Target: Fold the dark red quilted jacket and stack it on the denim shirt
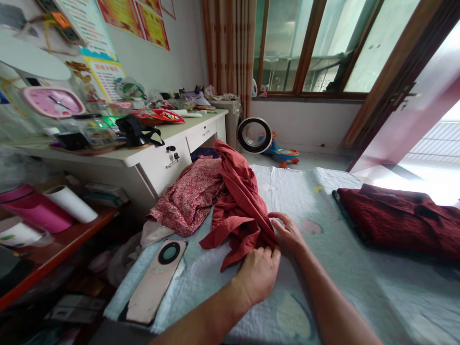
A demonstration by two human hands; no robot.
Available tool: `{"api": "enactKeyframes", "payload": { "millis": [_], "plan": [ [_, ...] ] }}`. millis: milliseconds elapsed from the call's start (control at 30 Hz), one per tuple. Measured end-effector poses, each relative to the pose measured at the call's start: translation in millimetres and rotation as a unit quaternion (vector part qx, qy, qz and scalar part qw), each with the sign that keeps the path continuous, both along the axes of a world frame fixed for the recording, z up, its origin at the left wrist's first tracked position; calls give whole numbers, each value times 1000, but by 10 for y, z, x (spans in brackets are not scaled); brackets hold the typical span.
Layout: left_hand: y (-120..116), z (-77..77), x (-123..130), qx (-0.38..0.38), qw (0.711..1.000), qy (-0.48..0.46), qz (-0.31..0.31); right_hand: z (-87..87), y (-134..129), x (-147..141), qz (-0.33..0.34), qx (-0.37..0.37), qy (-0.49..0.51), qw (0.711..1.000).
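A crumpled plain red garment (pixel 239 206) lies on the bed; its exact kind is hidden by the folds. My left hand (pixel 259 272) is closed on the garment's near edge, fingers curled over the cloth. Just to the right, my right hand (pixel 289 234) has its thumb and bent forefinger at the garment's right edge, gripping the fabric there. Behind and left of it, partly overlapped by it, rests a red-and-white patterned garment (pixel 194 194). A pale pink phone (pixel 153 287) lies back up at the bed's left edge.
A light blue bed sheet (pixel 345 282) spreads underneath. Folded dark red clothing (pixel 402 215) sits on the right. At the left stands a cluttered desk (pixel 161 165), with a lower shelf (pixel 72 244) holding a pink bottle (pixel 43 211). A round-framed fan (pixel 254 135) stands beyond the bed.
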State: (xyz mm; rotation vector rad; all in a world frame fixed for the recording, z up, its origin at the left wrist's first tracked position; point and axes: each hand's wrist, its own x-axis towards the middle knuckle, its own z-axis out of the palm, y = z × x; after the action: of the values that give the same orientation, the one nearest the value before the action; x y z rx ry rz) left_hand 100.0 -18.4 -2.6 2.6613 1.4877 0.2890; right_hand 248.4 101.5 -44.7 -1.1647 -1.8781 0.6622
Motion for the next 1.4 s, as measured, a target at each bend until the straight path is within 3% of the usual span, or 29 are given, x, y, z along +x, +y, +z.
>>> {"api": "enactKeyframes", "payload": {
  "millis": [100, 200, 333, 400, 467, 633, 800, 933, 1167, 1267, 1400],
  "plan": [
    [2, 172, -74, -22, 998, -49, -39, 2, -43, -114, 42, 37, -46, 997],
    [107, 349, -213, 29, 987, -151, -53, -38, -31, -149, 57, 56, -55, 995],
    [346, 397, -537, 121, 972, -169, 106, -54, -8, -93, -1, 40, -20, 999],
    [437, 320, -728, 112, 969, -117, 187, -30, -6, -48, -47, 32, 2, 998],
    [484, 210, -893, 66, 971, -72, 217, 5, -7, 0, -106, 21, 24, 994],
    [504, 47, -1068, 10, 981, -62, 182, 69, 16, 126, -257, 5, 88, 962],
    [470, 177, -978, -78, 980, -124, 133, 60, 73, 240, -338, -7, 67, 939],
    [335, 343, -817, -140, 971, -186, 57, 8, 122, 266, -314, -33, 68, 946],
    [162, 429, -706, -255, 956, -141, -25, 33, 98, 214, -223, -50, -27, 973],
    [187, 436, -780, -279, 952, -123, -24, 73, 89, 252, -230, -36, 71, 970],
    [222, 489, -907, -294, 949, -112, -15, 62, 106, 332, -233, -62, 261, 935]
  ]
}}
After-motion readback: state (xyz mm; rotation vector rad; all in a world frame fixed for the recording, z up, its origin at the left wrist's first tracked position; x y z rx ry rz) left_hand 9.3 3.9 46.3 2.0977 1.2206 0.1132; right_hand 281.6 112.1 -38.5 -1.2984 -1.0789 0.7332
